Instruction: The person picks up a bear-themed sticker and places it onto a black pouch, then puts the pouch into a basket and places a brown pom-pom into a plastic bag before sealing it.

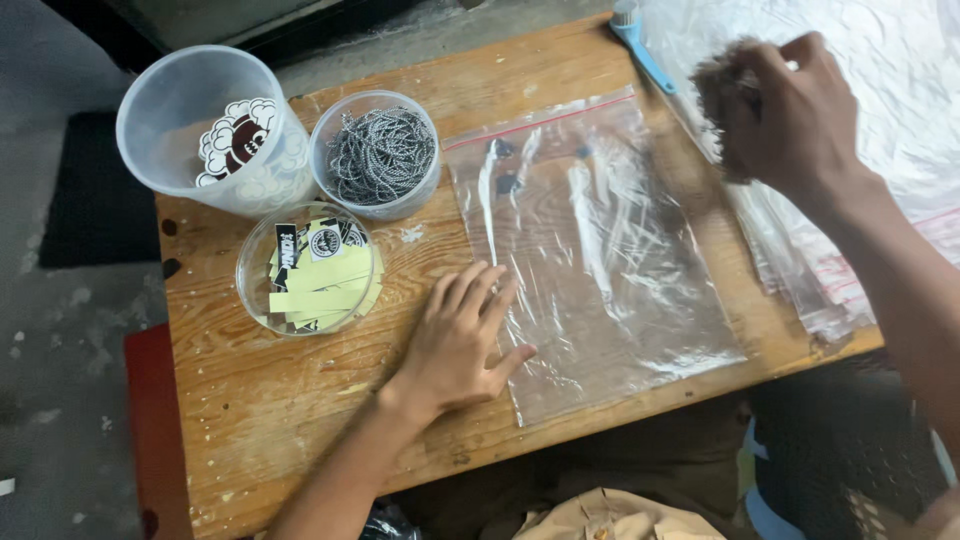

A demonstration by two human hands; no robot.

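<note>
Zip bag point(590, 250), clear w/ red seal strip, lies flat on the wooden table point(260, 400); looks thin, light, slippery, prob. crinkles easy, so pinch it at the stiffer seal edge. Your left hand point(460, 340) rests fingers spread on its left edge. Right hand point(790, 110) is closed round a blurred dark fuzzy item point(720, 85) above the bag stack point(800, 270).

Bag point(600, 250) flat on table point(300, 400), three tubs to its left, left hand point(460, 340) on bag's near-left edge, right hand point(790, 115) above its far-right corner
</note>
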